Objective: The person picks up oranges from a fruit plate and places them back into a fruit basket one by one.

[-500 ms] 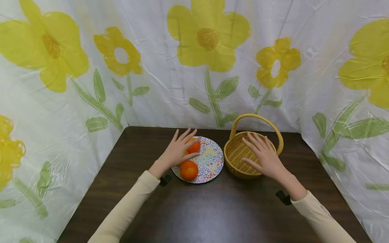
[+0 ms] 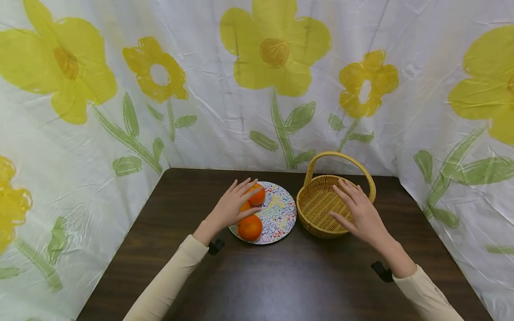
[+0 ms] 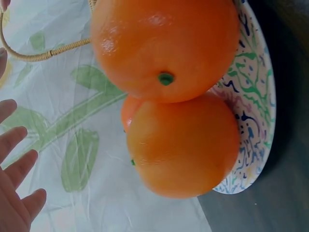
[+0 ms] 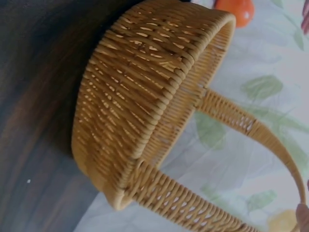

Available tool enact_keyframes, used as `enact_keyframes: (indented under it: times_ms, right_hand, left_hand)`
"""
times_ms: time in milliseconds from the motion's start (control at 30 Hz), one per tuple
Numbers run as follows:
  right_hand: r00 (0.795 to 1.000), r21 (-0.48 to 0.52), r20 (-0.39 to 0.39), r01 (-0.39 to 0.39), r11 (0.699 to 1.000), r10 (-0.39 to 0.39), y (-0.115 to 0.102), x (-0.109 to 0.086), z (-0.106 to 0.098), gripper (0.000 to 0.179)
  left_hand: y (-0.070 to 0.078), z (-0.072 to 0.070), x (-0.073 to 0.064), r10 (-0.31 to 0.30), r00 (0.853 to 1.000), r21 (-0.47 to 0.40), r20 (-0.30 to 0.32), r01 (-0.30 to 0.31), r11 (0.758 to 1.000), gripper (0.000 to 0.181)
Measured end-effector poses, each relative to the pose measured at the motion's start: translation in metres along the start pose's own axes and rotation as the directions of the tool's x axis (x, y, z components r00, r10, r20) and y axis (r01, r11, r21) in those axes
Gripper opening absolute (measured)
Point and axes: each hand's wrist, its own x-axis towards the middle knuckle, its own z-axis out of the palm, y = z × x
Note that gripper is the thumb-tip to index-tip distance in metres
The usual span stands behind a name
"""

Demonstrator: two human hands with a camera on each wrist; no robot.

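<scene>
A round plate (image 2: pixel 279 214) with a multicoloured squiggle pattern bears three oranges, grouped at its left side. The front orange (image 2: pixel 250 228) shows fully, while the back orange (image 2: pixel 257 195) and the middle orange (image 3: pixel 183 145) are partly covered in the head view. My left hand (image 2: pixel 229 206) hovers over the plate's left side, fingers spread and holding nothing. Right of the plate stands a wicker basket (image 2: pixel 321 206) with a tall arched handle (image 4: pixel 231 113) and a bare woven floor. My right hand (image 2: pixel 364 219) is over the basket's right side, fingers extended, nothing held.
Everything stands toward the back of a dark wooden table (image 2: pixel 281 276). A white curtain (image 2: pixel 209 133) printed with yellow flowers hangs behind it and along both sides. Each wrist carries a small black device (image 2: pixel 381 271).
My right hand has shifted right and toward me, uncovering more of the basket's inside. The left hand has lowered slightly in the view. Plate, oranges and basket keep their places.
</scene>
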Motion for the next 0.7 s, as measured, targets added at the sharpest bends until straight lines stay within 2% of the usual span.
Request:
enact_keyframes:
  times_ms: [200, 333, 500, 700]
  right_hand:
    - [0.998, 0.015, -0.057, -0.03, 0.999, 0.03, -0.001, -0.01, -0.008, 0.069]
    - [0.992, 0.01, -0.122, -0.044, 0.999, 0.045, 0.001, -0.016, -0.013, 0.068]
    - [0.977, -0.002, -0.204, -0.069, 0.998, 0.067, 0.001, -0.023, -0.018, 0.068]
    - [0.959, -0.011, -0.257, -0.126, 0.992, 0.119, 0.004, -0.033, -0.02, 0.07]
  left_hand:
    - [0.002, 0.004, -0.009, 0.039, 0.998, -0.023, -0.049, -0.04, 0.999, 0.062]
    - [0.003, 0.006, -0.014, 0.044, 0.997, -0.037, -0.071, -0.046, 0.998, 0.06]
    - [0.004, 0.01, -0.019, 0.029, 0.997, -0.088, -0.074, -0.035, 0.995, 0.06]
    - [0.003, 0.015, -0.026, 0.012, 0.998, -0.145, -0.062, -0.021, 0.989, 0.06]
